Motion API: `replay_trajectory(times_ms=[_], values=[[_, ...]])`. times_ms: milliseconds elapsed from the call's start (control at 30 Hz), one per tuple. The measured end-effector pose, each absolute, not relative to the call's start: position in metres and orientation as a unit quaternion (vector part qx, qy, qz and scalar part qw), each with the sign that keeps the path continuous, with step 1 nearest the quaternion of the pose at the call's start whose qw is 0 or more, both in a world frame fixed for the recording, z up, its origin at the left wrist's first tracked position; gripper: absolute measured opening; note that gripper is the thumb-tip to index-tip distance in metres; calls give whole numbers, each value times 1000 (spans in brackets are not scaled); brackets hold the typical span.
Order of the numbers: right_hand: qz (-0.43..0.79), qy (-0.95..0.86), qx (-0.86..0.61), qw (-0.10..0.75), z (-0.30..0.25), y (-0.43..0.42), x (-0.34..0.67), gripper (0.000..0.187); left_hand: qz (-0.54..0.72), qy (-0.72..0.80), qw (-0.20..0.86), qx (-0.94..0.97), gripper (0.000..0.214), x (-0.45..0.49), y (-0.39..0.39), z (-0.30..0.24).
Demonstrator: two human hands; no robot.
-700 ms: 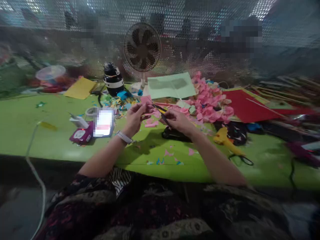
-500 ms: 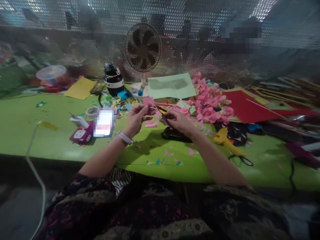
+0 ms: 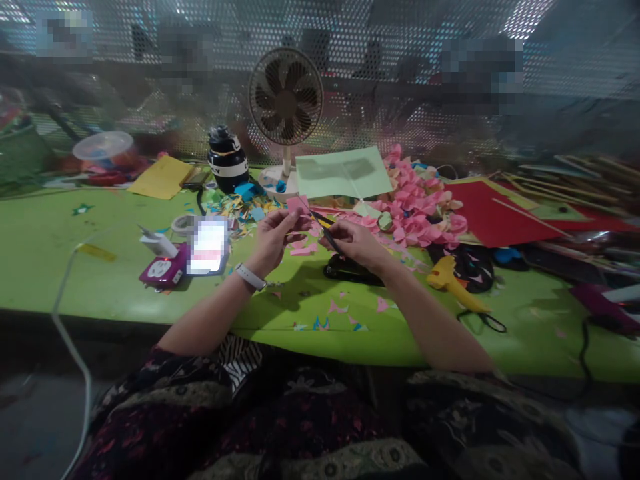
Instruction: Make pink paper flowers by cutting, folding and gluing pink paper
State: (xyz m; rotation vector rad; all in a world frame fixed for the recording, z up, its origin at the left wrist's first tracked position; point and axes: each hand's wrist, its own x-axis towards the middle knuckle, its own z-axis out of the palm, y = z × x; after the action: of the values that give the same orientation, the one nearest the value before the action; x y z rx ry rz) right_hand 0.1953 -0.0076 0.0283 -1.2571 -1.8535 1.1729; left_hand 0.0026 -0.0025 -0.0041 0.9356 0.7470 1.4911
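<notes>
My left hand [image 3: 276,235] pinches a small piece of pink paper [image 3: 297,204] between thumb and fingers. My right hand [image 3: 354,241] is closed around the dark handles of a pair of scissors [image 3: 327,233]. The blades point up and left and reach the right side of the pink paper; whether they are open or closed there I cannot tell. Below my left fingers lie pink paper strips [image 3: 303,249] on the green table [image 3: 290,313]. A black stapler-like object [image 3: 350,271] lies under my right hand, partly covered.
A heap of pink paper petals [image 3: 425,207] and red sheets [image 3: 493,213] lie at the right. A yellow glue gun [image 3: 457,283] rests nearer. At the left are a lit phone [image 3: 208,247], a purple power socket [image 3: 163,269], and a black bottle [image 3: 229,163]. A fan [image 3: 286,97] stands behind.
Hardly anything differs. Both hands, the pink paper and the scissors keep nearly the same place, with only a slight shift of the fingers.
</notes>
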Motion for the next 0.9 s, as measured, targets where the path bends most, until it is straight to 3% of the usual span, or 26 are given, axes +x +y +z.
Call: replay_trajectory(times_ms=[900], values=[[465, -687, -456, 321, 24, -7, 193, 53, 631, 338, 587, 378, 20, 4, -2, -3]])
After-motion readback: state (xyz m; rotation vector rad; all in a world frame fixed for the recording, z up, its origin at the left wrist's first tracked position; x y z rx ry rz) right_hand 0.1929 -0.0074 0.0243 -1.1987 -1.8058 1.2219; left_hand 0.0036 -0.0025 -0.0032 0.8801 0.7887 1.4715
